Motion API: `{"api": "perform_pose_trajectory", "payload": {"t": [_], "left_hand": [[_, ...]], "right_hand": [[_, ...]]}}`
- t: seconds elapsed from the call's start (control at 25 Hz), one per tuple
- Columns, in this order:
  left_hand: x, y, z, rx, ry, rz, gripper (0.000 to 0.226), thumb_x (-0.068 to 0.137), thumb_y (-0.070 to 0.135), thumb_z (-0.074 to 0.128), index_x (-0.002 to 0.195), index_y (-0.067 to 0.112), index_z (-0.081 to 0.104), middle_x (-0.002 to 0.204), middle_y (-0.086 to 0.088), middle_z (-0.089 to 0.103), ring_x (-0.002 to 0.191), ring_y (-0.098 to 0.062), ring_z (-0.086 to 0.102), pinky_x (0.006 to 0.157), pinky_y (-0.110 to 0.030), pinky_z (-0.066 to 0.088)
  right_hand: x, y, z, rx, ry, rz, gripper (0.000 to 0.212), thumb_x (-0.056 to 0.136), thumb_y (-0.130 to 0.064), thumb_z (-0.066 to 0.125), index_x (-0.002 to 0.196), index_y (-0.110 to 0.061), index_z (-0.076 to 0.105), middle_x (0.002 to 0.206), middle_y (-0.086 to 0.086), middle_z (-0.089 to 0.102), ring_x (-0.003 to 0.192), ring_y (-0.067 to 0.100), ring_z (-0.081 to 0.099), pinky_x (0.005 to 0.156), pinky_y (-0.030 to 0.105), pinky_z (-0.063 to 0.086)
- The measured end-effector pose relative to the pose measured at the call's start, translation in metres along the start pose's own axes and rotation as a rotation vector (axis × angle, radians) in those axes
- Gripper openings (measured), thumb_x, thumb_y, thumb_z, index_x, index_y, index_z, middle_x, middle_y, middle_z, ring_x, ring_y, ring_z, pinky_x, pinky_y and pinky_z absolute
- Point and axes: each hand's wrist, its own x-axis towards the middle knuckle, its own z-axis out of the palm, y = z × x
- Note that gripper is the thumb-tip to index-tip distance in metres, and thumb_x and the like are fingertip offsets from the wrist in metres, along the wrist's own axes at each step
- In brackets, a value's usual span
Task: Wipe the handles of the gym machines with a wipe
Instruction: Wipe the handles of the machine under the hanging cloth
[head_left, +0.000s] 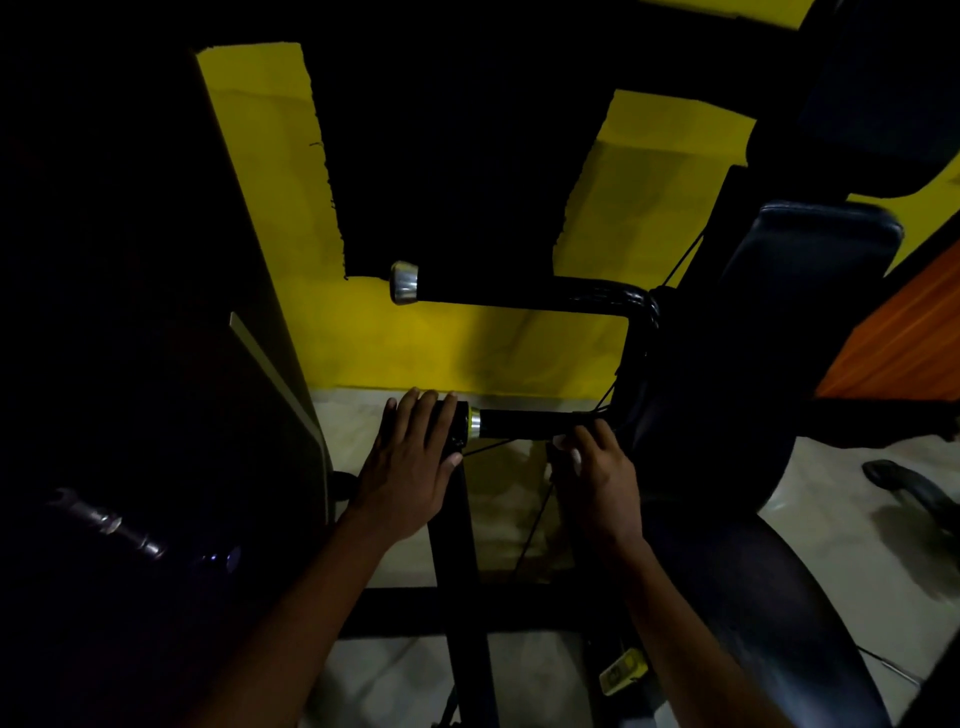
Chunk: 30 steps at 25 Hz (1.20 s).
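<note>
A black machine handle (524, 423) with a gold ring runs sideways in the middle of the view. My left hand (410, 462) lies over its left end with fingers nearly straight and the thumb under the grip. My right hand (597, 473) curls around the handle's right part, and a bit of pale wipe (563, 449) shows under its fingers. A second black handle (519, 291) with a silver end cap sits higher up, untouched.
A dark padded seat (727, 364) and backrest fill the right side. Black frame bars (467, 597) cross below my hands. A yellow and black wall stands ahead. A dark machine part (156, 364) blocks the left. Pale floor lies below.
</note>
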Motion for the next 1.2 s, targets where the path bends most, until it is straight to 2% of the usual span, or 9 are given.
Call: {"api": "perform_pose_trajectory", "payload": {"t": [0.16, 0.32, 0.48, 0.64, 0.72, 0.84, 0.96, 1.04, 1.2], "left_hand": [[0.000, 0.000, 0.000, 0.008, 0.010, -0.001, 0.063, 0.096, 0.042, 0.033, 0.149, 0.008, 0.026, 0.146, -0.014, 0.036, 0.137, -0.035, 0.029, 0.117, -0.047, 0.013], [0.000, 0.001, 0.000, -0.009, 0.000, -0.009, 0.063, 0.095, 0.040, 0.032, 0.149, 0.010, 0.024, 0.147, -0.013, 0.035, 0.139, -0.034, 0.027, 0.117, -0.048, 0.015], [0.000, 0.000, -0.001, -0.015, -0.026, -0.006, 0.068, 0.086, 0.036, 0.029, 0.149, 0.010, 0.024, 0.147, -0.013, 0.035, 0.139, -0.035, 0.026, 0.118, -0.049, 0.015], [0.000, 0.000, 0.000, -0.017, -0.019, -0.011, 0.062, 0.095, 0.042, 0.028, 0.148, 0.010, 0.026, 0.146, -0.012, 0.036, 0.138, -0.034, 0.029, 0.117, -0.049, 0.017], [0.001, -0.001, 0.002, -0.010, -0.012, -0.007, 0.062, 0.096, 0.043, 0.029, 0.148, 0.009, 0.027, 0.146, -0.013, 0.037, 0.138, -0.035, 0.029, 0.116, -0.049, 0.017], [0.000, -0.001, 0.003, -0.007, -0.010, -0.003, 0.063, 0.095, 0.043, 0.031, 0.148, 0.009, 0.027, 0.145, -0.013, 0.037, 0.137, -0.035, 0.030, 0.116, -0.050, 0.019], [0.003, 0.001, -0.003, -0.003, -0.052, -0.015, 0.063, 0.093, 0.043, 0.031, 0.147, 0.008, 0.030, 0.142, -0.014, 0.040, 0.134, -0.036, 0.033, 0.115, -0.051, 0.021], [0.005, 0.003, -0.008, -0.010, -0.084, -0.018, 0.064, 0.091, 0.041, 0.038, 0.145, 0.008, 0.033, 0.140, -0.015, 0.043, 0.132, -0.037, 0.037, 0.115, -0.051, 0.021], [0.005, 0.001, -0.022, 0.028, -0.144, 0.006, 0.079, 0.074, 0.034, 0.074, 0.140, 0.006, 0.040, 0.133, -0.018, 0.054, 0.124, -0.039, 0.051, 0.111, -0.048, 0.019]], "right_hand": [[0.004, -0.015, 0.002, -0.002, 0.038, 0.034, 0.018, 0.074, 0.001, 0.070, 0.088, -0.005, 0.061, 0.091, 0.010, 0.055, 0.063, 0.028, 0.058, 0.047, 0.033, 0.047], [0.009, -0.056, 0.021, -0.005, -0.027, -0.097, 0.017, 0.076, 0.002, 0.067, 0.089, -0.004, 0.060, 0.089, 0.011, 0.056, 0.054, 0.026, 0.056, 0.042, 0.027, 0.039], [0.016, -0.080, 0.031, -0.022, -0.089, -0.206, 0.018, 0.079, -0.012, 0.055, 0.093, -0.002, 0.061, 0.090, 0.014, 0.060, 0.051, 0.025, 0.057, 0.041, 0.023, 0.038], [0.012, -0.050, 0.016, -0.059, -0.100, -0.177, 0.019, 0.075, -0.001, 0.072, 0.090, -0.003, 0.062, 0.089, 0.012, 0.060, 0.049, 0.023, 0.056, 0.037, 0.023, 0.038], [0.009, -0.020, 0.001, -0.074, -0.092, -0.124, 0.019, 0.074, -0.002, 0.073, 0.090, -0.004, 0.062, 0.090, 0.011, 0.059, 0.053, 0.024, 0.058, 0.040, 0.024, 0.040], [0.006, 0.017, -0.024, -0.099, -0.078, 0.022, 0.019, 0.077, -0.008, 0.071, 0.093, -0.005, 0.062, 0.094, 0.009, 0.057, 0.063, 0.026, 0.060, 0.048, 0.036, 0.051], [0.010, 0.033, -0.048, -0.091, -0.017, 0.129, 0.016, 0.081, -0.007, 0.066, 0.095, -0.001, 0.062, 0.096, 0.012, 0.055, 0.067, 0.027, 0.059, 0.052, 0.036, 0.051], [0.022, 0.033, -0.065, -0.097, 0.010, 0.109, 0.021, 0.080, -0.002, 0.066, 0.100, 0.000, 0.061, 0.098, 0.014, 0.055, 0.070, 0.027, 0.060, 0.053, 0.037, 0.052], [0.058, 0.019, -0.098, -0.098, 0.020, -0.059, 0.025, 0.080, 0.001, 0.066, 0.103, -0.005, 0.062, 0.100, 0.010, 0.056, 0.072, 0.023, 0.059, 0.054, 0.035, 0.053]]}}
